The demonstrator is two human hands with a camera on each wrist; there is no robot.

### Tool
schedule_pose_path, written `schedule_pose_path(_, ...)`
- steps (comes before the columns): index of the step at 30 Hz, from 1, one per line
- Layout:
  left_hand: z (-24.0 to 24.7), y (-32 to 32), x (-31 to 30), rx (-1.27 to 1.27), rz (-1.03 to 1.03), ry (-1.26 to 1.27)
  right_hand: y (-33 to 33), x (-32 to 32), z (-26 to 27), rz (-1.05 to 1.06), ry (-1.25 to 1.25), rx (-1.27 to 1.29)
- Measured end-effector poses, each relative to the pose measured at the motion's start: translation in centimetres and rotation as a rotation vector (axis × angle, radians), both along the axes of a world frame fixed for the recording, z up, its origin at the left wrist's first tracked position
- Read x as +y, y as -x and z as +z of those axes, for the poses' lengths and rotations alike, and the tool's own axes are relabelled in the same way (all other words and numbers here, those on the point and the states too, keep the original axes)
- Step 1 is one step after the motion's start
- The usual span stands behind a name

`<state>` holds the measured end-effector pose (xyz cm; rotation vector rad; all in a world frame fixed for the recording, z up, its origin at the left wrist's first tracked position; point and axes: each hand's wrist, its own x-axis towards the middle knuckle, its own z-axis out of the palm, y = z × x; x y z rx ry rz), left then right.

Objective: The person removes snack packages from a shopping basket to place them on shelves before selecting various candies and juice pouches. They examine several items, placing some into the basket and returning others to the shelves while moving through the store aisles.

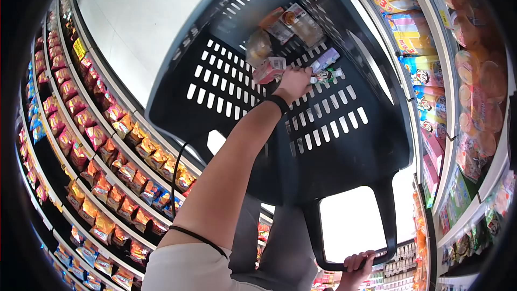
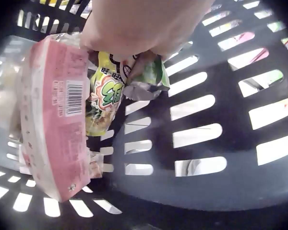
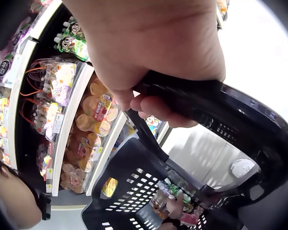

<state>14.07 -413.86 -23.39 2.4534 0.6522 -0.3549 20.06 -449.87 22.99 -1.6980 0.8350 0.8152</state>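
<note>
My left hand [image 1: 296, 82] reaches down into a black shopping basket [image 1: 215, 48] and grips a green-and-white spouted pouch [image 1: 327, 77]. In the left wrist view the fingers are mostly hidden behind the wrist, with the printed yellow-green pouch [image 2: 105, 91] showing below it. A pale purple pouch [image 1: 326, 60] lies just beyond the fingertips. Beside the hand is a pink carton [image 2: 62, 110] with a barcode. My right hand [image 3: 153, 62] holds the basket's black handle [image 3: 216, 110], fingers wrapped round the bar.
Clear food packs [image 1: 302, 26] lie at the basket's far end. Shelves of snack bags [image 1: 102, 188] curve along the left. On the right, shelves carry bagged spouted drinks [image 1: 425, 70] and packs of jelly cups [image 3: 93, 112]. Pale floor [image 1: 129, 5] shows beyond the basket.
</note>
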Motion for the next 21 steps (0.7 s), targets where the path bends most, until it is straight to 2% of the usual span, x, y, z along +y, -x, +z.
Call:
schedule_pose_path(1, 1.0, 0.1, -0.3, 0.001, 0.003, -0.002, -0.1, 0.3, 0.1, 0.024, -0.014, 0.008)
schedule_pose_path(4, 4.0, 0.1, -0.8, 0.181, 0.208, 0.225, 0.1, 1.1, 0.6, 0.021, -0.050, 0.010)
schedule_pose_path(5, 4.5, 0.3, -0.8, 0.180, 0.210, 0.224, 0.0, 0.9, 0.8, 0.010, -0.055, 0.024)
schedule_pose_path(7, 5.0, 0.6, -0.7, 0.287, 0.392, 0.239, 0.1, 0.6, 1.0, 0.000, -0.073, 0.046)
schedule_pose_path(8, 5.3, 1.2, -0.5, 0.253, 0.422, 0.249, 0.1, 0.8, 1.1, 0.001, -0.073, 0.044)
schedule_pose_path(12, 6.1, 3.2, -0.3, 0.291, 0.436, 0.323, -0.1, 1.0, 0.7, -0.026, -0.059, 0.070)
schedule_pose_path(16, 8.6, 4.2, -0.7, 0.344, 0.359, 0.329, -0.5, 1.7, 0.1, -0.027, -0.074, 0.080)
schedule_pose_path(19, 12.7, 3.3, 0.3, 0.366, 0.271, 0.426, -0.5, 3.2, 0.8, -0.049, -0.130, 0.076)
schedule_pose_path(21, 15.5, 3.6, 0.8, 0.301, 0.275, 0.432, -0.5, 5.6, 2.5, -0.081, -0.277, 0.081)
